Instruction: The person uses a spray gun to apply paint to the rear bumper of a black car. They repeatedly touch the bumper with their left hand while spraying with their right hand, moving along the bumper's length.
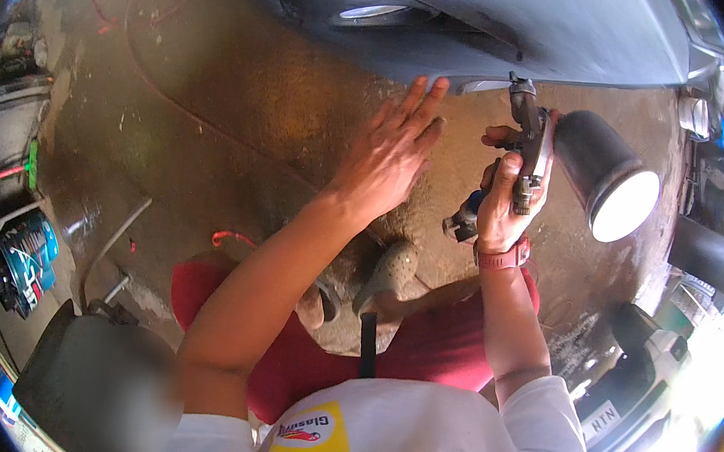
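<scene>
My right hand (503, 206) is wrapped round a spray gun (525, 111) with a dark grey cup (591, 152) and white lid (624, 206). The gun's nozzle end points toward the lower edge of a blue-grey vehicle bumper (457, 48). Reaching forward, my left hand (391, 155) holds nothing, with its fingers stretched out. Its fingertips are by the bumper's lower edge; whether they touch cannot be made out. A recess with a shiny oval part (372, 12) opens in the bumper.
A thin reddish hose (190, 114) curves over the wet-looking brown floor (245, 84). At the left lie a teal-and-black object (25, 259) and a bent grey bar (115, 241). A dark grey panel-like object (73, 372) stands at lower left. Another vehicle (640, 375) is at lower right.
</scene>
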Tool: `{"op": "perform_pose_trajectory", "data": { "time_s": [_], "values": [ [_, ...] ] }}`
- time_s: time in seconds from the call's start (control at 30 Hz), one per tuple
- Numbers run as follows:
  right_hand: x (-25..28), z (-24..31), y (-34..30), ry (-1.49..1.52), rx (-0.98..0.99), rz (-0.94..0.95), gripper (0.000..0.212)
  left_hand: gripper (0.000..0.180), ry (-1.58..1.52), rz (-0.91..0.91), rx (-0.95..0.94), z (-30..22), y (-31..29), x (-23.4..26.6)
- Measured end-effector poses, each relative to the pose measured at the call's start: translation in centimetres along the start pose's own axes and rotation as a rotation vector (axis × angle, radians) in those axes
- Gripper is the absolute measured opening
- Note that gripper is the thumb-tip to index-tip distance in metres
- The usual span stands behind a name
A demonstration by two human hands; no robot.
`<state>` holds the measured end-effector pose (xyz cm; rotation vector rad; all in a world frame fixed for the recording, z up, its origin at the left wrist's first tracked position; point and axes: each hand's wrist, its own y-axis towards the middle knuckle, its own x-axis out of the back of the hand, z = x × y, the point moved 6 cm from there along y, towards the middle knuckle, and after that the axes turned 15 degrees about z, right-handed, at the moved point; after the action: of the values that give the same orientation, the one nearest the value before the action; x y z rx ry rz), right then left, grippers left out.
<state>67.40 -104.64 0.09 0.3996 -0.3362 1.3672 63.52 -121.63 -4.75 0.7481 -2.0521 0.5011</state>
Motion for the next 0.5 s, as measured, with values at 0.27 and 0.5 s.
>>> {"op": "perform_pose_trajectory", "data": {
  "time_s": [0.27,0.5],
  "values": [
    [-1.8,-1.2,-0.6,0.231,0.039,0.01,0.084,0.062,0.253,-0.103,-0.169,-0.1,7.1,-3.2],
    [-3.8,-0.4,-0.5,0.362,0.033,0.102,0.084,0.064,0.168,-0.366,-0.217,1.9,7.3,-2.6]
  ]
}}
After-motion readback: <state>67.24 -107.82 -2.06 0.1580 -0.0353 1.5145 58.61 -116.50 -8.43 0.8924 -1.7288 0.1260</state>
